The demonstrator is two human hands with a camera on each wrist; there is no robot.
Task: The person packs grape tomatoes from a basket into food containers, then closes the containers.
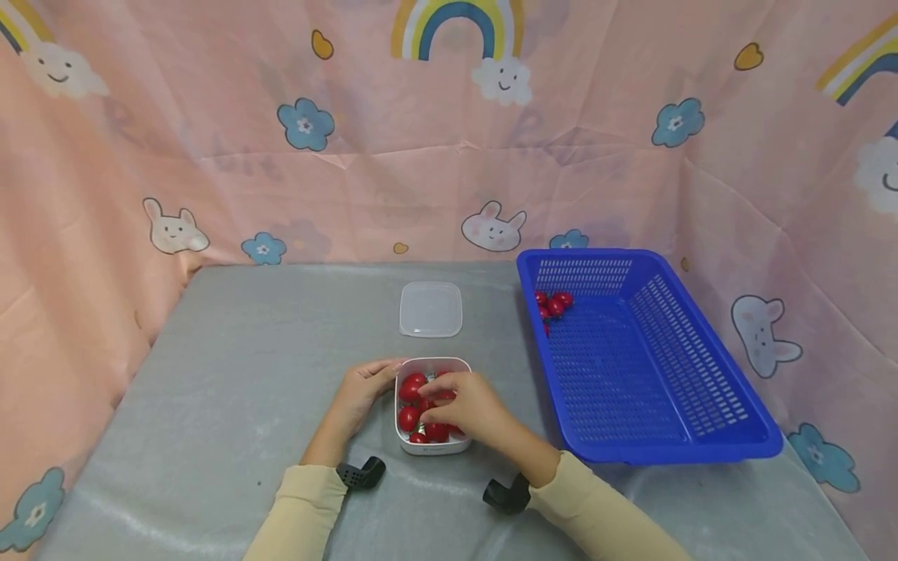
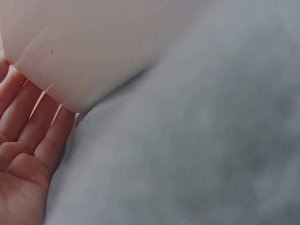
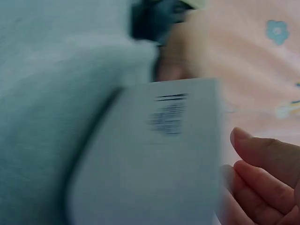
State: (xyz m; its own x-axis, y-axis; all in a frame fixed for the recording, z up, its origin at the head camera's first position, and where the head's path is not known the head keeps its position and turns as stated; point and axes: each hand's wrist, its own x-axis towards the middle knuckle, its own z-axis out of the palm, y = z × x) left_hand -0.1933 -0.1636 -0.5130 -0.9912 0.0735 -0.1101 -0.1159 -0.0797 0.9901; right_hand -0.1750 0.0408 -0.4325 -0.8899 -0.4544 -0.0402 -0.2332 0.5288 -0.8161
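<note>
A small white square box (image 1: 433, 449) stands near the table's front, filled with red cherry tomatoes (image 1: 412, 387). Against its left wall rests my left hand (image 1: 359, 395), its fingers (image 2: 49, 115) fairly straight along the side in the left wrist view. Over the box's right half is my right hand (image 1: 471, 405), thumb and fingers spread just above the tomatoes and hiding some of them. The right wrist view shows a gap between that thumb and the fingers (image 3: 262, 192), beside the rim of the box (image 3: 154, 164), with no tomato in it.
Behind the box lies a translucent square lid (image 1: 431, 310). To the right stands a large blue slotted basket (image 1: 655, 452), several cherry tomatoes (image 1: 556, 306) in its far left corner. A grey cloth (image 1: 231, 374) covers the table, and a pink patterned curtain (image 1: 393, 187) surrounds it.
</note>
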